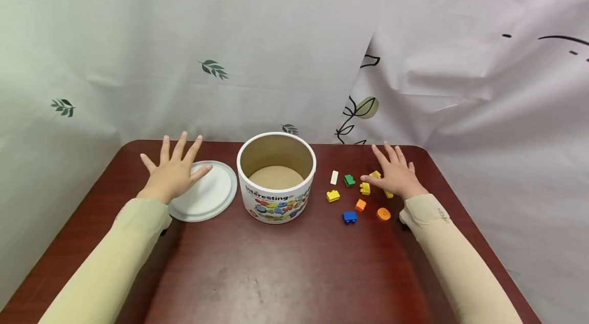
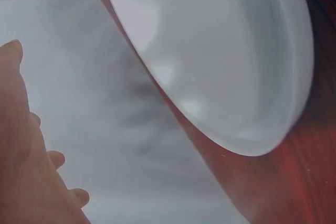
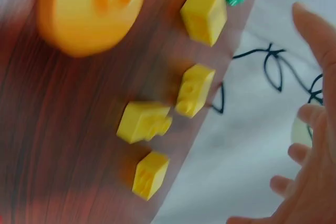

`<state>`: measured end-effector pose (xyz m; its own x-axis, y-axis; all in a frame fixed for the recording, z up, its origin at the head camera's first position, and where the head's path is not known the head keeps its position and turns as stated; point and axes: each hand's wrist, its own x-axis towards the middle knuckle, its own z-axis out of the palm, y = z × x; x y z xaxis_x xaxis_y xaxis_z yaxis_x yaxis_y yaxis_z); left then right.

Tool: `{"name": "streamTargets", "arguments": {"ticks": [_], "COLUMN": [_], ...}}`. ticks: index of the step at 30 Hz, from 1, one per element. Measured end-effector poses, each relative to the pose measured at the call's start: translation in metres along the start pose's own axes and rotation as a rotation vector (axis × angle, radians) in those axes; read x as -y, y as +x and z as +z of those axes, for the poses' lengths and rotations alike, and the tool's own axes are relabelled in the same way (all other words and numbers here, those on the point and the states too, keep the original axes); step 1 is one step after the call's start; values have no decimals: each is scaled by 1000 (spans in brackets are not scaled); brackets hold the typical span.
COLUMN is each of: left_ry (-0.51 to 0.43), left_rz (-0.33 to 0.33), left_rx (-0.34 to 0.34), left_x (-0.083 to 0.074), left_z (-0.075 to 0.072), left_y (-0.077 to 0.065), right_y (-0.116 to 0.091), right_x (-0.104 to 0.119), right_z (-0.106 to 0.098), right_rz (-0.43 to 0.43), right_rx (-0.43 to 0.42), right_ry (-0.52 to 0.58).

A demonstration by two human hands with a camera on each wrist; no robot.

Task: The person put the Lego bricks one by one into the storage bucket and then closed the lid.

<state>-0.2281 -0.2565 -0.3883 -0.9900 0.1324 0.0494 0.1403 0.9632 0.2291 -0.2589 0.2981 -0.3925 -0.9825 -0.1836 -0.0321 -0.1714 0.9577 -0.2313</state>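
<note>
My left hand (image 1: 171, 177) is spread above the white round lid (image 1: 202, 196), fingers straight and holding nothing. In the left wrist view the lid (image 2: 210, 51) lies apart from the fingers. My right hand (image 1: 397, 176) hovers with fingers spread over several yellow bricks (image 1: 365, 188) at the table's right. The right wrist view shows yellow bricks (image 3: 195, 90) and a large-looking orange round piece (image 3: 94, 9) below the hand. Between the hands stands a white tub (image 1: 276, 178) with a printed side reading "Interesting", its top uncovered and its cardboard-coloured bottom showing.
Left of the right hand lie a white piece (image 1: 334, 177), a green brick (image 1: 349, 180), a small orange brick (image 1: 361, 205) and a blue brick (image 1: 349, 217). The dark red table (image 1: 257, 273) backs onto a pale printed curtain (image 1: 276, 48).
</note>
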Motion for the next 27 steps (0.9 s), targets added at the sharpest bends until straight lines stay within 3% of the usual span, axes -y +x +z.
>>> {"name": "streamTargets", "arguments": {"ticks": [8, 16, 20, 27], "left_ry": [-35, 46, 64, 59], "left_rz": [102, 292, 362, 430], "left_rx": [-90, -248, -268, -267], "left_x": [-17, -41, -52, -68], "left_z": [-9, -8, -5, 0], "left_y": [-9, -16, -20, -23], "right_y": [1, 12, 20, 34], "right_x": [19, 39, 46, 54], "right_z": [8, 20, 27, 36], "right_rz": [-124, -199, -202, -200], "right_rx": [-51, -49, -21, 42], "right_ry": [91, 188, 172, 147]}}
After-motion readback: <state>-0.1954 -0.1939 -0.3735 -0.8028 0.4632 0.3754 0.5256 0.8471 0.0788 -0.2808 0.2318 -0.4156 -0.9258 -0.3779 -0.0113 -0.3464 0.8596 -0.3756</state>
